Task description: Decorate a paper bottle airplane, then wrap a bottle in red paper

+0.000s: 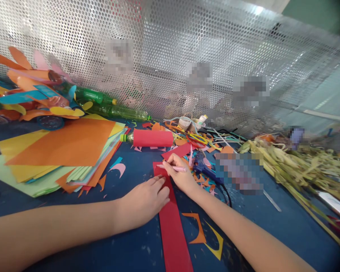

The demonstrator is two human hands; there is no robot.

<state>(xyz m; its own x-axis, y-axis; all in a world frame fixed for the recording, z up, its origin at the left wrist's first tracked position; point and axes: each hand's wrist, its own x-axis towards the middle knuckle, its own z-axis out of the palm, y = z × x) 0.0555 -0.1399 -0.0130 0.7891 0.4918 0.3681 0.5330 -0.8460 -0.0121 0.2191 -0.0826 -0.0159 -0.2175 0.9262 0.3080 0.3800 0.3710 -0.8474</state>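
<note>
A long red paper strip (pixel 174 230) lies on the blue table in front of me. My right hand (pixel 181 175) pinches a pink pen (pixel 177 168), its tip at the far end of the strip. My left hand (pixel 146 200) rests on the strip's left edge, palm down, fingers a little curled and apart, holding nothing. Beyond the hands lies a bottle wrapped in red paper (pixel 153 138), with its green cap to the left. Another red paper piece (pixel 177 151) is just past my right hand. A blue glue gun (pixel 205 169) lies to the right of that hand.
Stacked coloured paper (pixel 65 141) and a paper-and-bottle craft (pixel 36 94) are at the left. Green bottles (pixel 116 111) line a perforated metal screen (pixel 170 45). Orange (pixel 200 228) and yellow (pixel 217 243) offcuts lie near my right forearm. Dried husks (pixel 289 170) spread at the right.
</note>
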